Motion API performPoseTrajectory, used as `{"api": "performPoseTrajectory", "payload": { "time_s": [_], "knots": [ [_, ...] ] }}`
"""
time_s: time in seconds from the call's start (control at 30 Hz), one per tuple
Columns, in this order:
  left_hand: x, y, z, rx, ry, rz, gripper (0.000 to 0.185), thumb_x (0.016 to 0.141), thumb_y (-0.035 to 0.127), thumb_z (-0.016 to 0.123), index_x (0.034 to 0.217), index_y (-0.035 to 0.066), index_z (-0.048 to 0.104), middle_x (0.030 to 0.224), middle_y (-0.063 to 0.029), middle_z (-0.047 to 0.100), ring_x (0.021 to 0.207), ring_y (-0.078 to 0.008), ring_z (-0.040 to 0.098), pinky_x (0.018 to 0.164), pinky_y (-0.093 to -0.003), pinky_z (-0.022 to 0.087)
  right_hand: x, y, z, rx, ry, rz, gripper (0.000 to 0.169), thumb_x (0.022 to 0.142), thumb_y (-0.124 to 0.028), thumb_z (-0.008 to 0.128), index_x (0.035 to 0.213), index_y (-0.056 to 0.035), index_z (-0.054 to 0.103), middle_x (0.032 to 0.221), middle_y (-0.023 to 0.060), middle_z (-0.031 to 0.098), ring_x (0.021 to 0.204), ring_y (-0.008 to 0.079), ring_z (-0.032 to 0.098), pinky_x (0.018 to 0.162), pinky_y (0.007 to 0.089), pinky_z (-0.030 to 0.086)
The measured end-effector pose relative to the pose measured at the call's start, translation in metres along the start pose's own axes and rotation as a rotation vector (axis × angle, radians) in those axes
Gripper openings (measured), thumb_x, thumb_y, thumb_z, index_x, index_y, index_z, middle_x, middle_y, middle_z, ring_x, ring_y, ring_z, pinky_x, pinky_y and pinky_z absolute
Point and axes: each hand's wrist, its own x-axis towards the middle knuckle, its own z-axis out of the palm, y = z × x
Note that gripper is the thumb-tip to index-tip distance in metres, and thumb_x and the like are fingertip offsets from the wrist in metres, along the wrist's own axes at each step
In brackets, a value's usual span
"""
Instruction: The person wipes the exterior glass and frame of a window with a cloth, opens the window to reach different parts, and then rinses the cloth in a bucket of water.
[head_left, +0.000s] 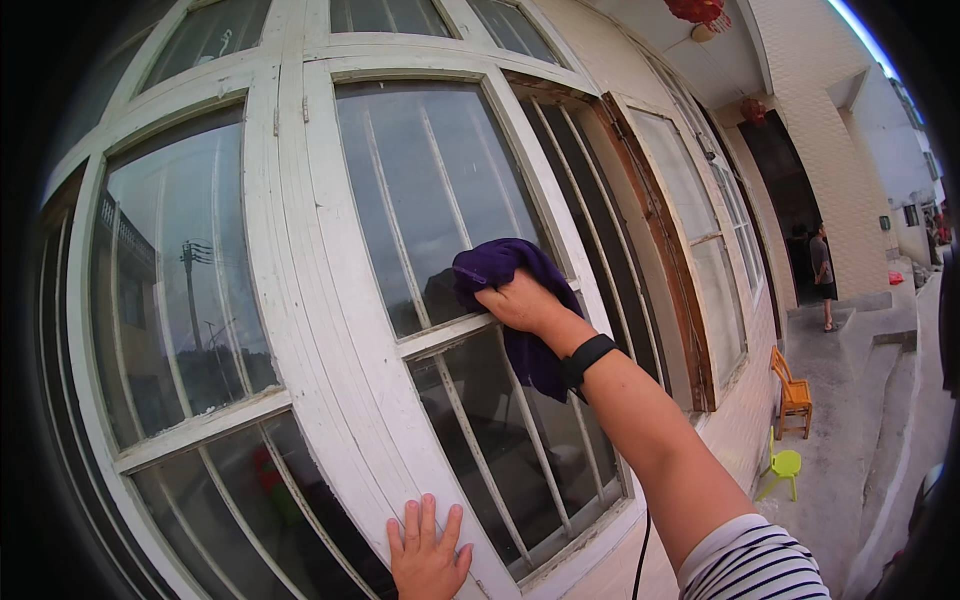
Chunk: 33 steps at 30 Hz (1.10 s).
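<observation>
A dark purple cloth is bunched in my right hand, which presses it against the window near the white wooden crossbar of the middle sash. Part of the cloth hangs down over the lower glass pane. The upper glass pane shows reflected sky and vertical bars. Low in the view, my left hand lies flat with fingers spread on the white painted window frame. My right wrist bears a black band.
To the right, a window sash with a brown wooden edge stands swung outward. Beyond it are a wooden chair and a green plastic chair on concrete. A person stands by a dark doorway. A black cable hangs below the window.
</observation>
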Motion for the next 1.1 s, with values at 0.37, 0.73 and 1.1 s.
{"api": "performPoseTrajectory", "payload": {
  "time_s": [0.37,0.73,1.1],
  "knots": [
    [0.002,0.002,-0.001,-0.024,0.039,0.033,0.061,0.073,0.037,0.065,0.129,0.017,0.052,0.142,-0.0196,0.036,0.134,-0.0352,0.029,0.106,-0.0552,0.02,0.013,0.019,-0.031,-0.788,-0.17,0.653,0.042,0.088,-0.039,0.045,0.089,-0.0032,0.068,0.088,0.0217,0.066,0.082,0.0385,0.064,0.076,0.0468,0.051],
    [-0.002,-0.001,0.008,0.032,0.042,0.042,0.057,0.069,0.037,0.067,0.122,0.017,0.059,0.14,-0.0214,0.037,0.133,-0.0376,0.029,0.106,-0.0575,0.016,0.052,-0.016,0.051,-0.281,-0.029,0.058,0.018,0.085,-0.015,0.047,0.089,0.0003,0.056,0.085,0.0244,0.059,0.079,0.043,0.056,0.068,0.0485,0.046],
    [0.004,0.01,0.007,-0.046,-0.009,0.001,0.062,0.069,0.024,0.064,0.128,0.008,0.051,0.144,-0.0257,0.028,0.135,-0.043,0.022,0.108,-0.0587,0.013,-0.008,0.066,-0.041,-0.808,-0.086,0.702,0.038,0.092,-0.033,0.04,0.089,-0.0049,0.065,0.087,0.0198,0.066,0.084,0.036,0.064,0.074,0.0465,0.05]
  ]
}}
